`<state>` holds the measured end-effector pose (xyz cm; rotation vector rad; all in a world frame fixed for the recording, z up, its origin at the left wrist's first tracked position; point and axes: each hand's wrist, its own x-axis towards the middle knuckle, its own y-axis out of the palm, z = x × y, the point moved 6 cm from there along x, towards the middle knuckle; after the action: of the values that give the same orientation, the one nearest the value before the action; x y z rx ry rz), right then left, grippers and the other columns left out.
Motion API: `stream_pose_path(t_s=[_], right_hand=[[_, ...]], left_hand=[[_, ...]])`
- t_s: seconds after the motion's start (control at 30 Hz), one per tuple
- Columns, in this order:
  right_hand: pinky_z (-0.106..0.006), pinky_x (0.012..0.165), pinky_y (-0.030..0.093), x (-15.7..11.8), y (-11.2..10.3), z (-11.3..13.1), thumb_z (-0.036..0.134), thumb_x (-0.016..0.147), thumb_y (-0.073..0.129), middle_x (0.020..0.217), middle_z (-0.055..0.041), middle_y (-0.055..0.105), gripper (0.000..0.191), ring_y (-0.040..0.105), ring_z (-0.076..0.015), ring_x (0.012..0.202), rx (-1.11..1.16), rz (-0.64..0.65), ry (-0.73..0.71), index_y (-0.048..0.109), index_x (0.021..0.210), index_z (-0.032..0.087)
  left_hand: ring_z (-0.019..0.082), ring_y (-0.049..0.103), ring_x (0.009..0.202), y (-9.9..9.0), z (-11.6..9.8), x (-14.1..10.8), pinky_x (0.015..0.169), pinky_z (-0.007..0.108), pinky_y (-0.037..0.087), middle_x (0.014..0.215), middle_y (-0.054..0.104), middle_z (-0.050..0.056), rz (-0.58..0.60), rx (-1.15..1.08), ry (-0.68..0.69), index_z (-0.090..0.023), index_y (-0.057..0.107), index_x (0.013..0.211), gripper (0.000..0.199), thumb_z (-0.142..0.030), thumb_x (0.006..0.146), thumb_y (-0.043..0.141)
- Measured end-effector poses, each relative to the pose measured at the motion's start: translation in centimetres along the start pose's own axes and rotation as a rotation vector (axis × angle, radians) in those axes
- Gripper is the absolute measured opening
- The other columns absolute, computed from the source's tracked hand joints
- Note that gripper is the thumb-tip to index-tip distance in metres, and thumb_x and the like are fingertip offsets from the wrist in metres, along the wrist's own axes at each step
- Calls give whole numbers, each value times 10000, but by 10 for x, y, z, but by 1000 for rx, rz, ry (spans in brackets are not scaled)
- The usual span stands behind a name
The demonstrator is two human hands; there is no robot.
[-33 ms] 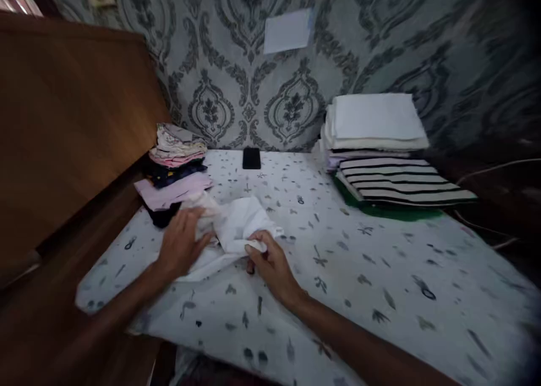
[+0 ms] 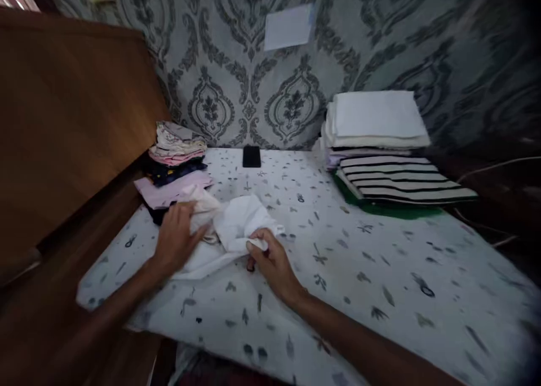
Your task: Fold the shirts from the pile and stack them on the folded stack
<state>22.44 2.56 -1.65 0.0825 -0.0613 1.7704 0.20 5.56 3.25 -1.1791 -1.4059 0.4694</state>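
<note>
A crumpled white cloth (image 2: pixel 240 220) lies partly folded on the patterned table cover; its exact kind does not show. My right hand (image 2: pixel 273 262) pinches a rolled fold at its near right side between thumb and fingers. On the cloth's left part rests my left hand (image 2: pixel 177 234), thumb apart from the fingers, fingertips slightly bent over the fabric. Just beyond that hand, a pale lilac folded cloth (image 2: pixel 175 187) lies near the cloth's upper left end.
At the back left stands a stack of folded clothes (image 2: pixel 180 143) beside a brown wooden panel (image 2: pixel 76 115). A black phone (image 2: pixel 252 156) lies near the wall. Folded white cloths (image 2: pixel 378 115) and a striped cloth (image 2: pixel 401 180) are piled at the right. The table cover (image 2: pixel 359 251) has leaf prints.
My left hand has shifted slightly left over the white cloth, uncovering more of its upper left part. My right hand keeps its pinch in nearly the same place.
</note>
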Motion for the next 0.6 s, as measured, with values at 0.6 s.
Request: stream_pose_path(t_s=[0.6], right_hand=[[-386, 738, 525, -31, -20, 49, 366, 954, 591, 1038, -126, 683, 293, 637, -277, 928, -1240, 138, -296, 637, 1193, 201]], left_hand=[[153, 435, 619, 13, 9, -13, 586, 281, 328, 674, 449, -40, 384, -351, -175, -229, 432, 763, 252, -454, 876, 454]])
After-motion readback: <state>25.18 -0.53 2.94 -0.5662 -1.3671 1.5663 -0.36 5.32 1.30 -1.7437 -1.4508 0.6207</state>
